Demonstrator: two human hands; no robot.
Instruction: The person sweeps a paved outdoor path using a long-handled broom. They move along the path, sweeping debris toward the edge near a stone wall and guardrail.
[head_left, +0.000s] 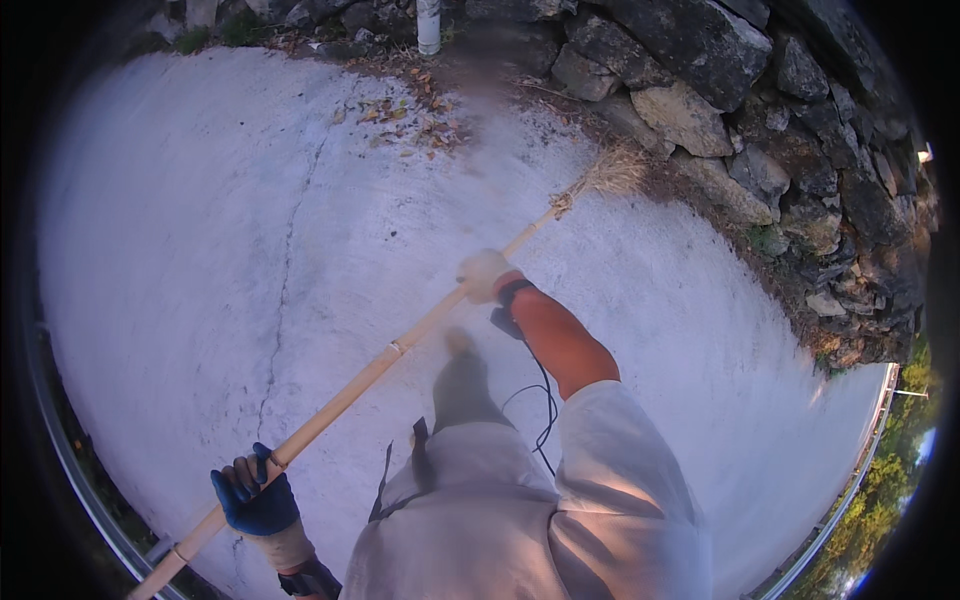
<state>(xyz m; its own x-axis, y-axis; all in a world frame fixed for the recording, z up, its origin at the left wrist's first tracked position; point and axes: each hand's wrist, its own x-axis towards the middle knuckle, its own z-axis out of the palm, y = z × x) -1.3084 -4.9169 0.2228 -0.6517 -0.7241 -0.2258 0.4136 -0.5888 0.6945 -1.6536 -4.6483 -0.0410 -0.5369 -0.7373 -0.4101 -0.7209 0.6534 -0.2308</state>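
Observation:
A long bamboo-handled broom (367, 375) runs slantwise across the view, from lower left to upper right. Its straw-coloured bristle head (613, 171) meets the ground by the foot of a stone wall. My left hand (259, 495), in a blue-palmed work glove, grips the handle near its lower-left end. Farther up the shaft, my right hand (484, 275) is closed around the bamboo in a pale glove, below an orange sleeve. A black cable (551, 405) hangs beside the right forearm. Dry fallen leaves (420, 116) lie in a patch left of the bristles.
The rough stone wall (682, 124) curves along the top and right. A white pipe (428, 26) stands at its base. Pale concrete pavement (187, 247) has a long crack (289, 247). Metal guardrails (82, 495) edge the lower left and right, with foliage (881, 487) beyond.

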